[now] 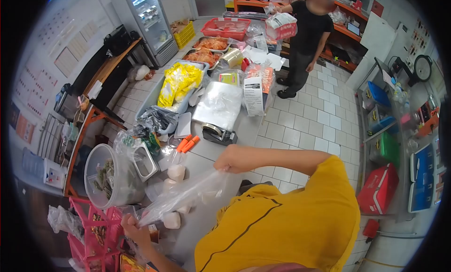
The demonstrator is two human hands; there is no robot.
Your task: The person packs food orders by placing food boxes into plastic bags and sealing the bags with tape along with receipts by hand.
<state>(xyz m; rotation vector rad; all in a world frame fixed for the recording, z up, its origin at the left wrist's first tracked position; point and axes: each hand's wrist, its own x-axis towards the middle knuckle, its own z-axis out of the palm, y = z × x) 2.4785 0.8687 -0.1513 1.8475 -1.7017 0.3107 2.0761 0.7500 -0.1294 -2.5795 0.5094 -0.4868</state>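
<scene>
A clear plastic bag (183, 193) is stretched between my two hands above the grey table. My left hand (135, 229) is closed on its near end, beside the pink plastic baskets (96, 225). The other end is pinched in my right hand (233, 159), just in front of a black tape dispenser (218, 134). Under and around the bag lie several small white lumps, among them one white lump (171, 220) near my left hand and another white lump (176, 172) farther off. The bag partly covers some of them.
A clear tub (101, 173) of greenish contents stands left, beside a metal tray (144, 161). Orange markers (188, 144), a stack of clear bags (218, 105), a tub with yellow bags (181, 84) and food trays (204, 56) fill the far table. A person (307, 32) holds a red-and-white package.
</scene>
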